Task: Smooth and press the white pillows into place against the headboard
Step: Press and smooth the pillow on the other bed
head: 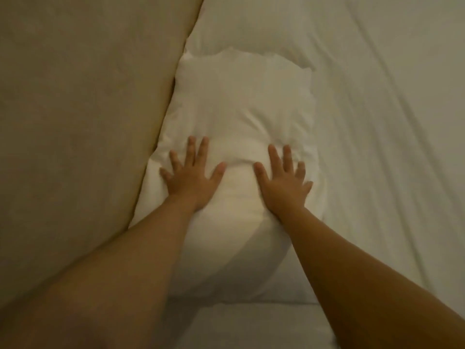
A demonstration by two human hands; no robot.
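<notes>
A white pillow (241, 102) lies lengthwise along the beige padded headboard (75, 96), its left edge touching it. My left hand (192, 176) rests flat on the pillow's left half, fingers spread. My right hand (283, 180) lies flat on the right half, fingers apart too. The fabric is creased and dented between and under both palms. A second white pillow (241, 28) sits beyond the first, partly under its far end, also against the headboard.
The white bed sheet (392, 122) with shallow diagonal wrinkles fills the right side. Another white cushion or folded cover edge (251, 323) lies at the near end between my forearms.
</notes>
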